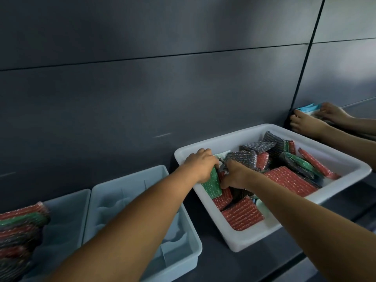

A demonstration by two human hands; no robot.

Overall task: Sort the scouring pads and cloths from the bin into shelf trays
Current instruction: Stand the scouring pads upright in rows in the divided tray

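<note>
I see the white bin (205, 148) heaped with red, green and grey scouring pads (289, 180) at all angles. At the bin's left end my left hand (201, 163) grips a green pad (212, 185) standing on edge. Left of the bin sits a divided pale tray (130, 192); the farther tray (67, 212) holds stacked pads (20, 226).

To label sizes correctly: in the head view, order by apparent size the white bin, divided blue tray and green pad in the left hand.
1. white bin
2. divided blue tray, partly behind the left arm
3. green pad, partly under the left hand
</note>
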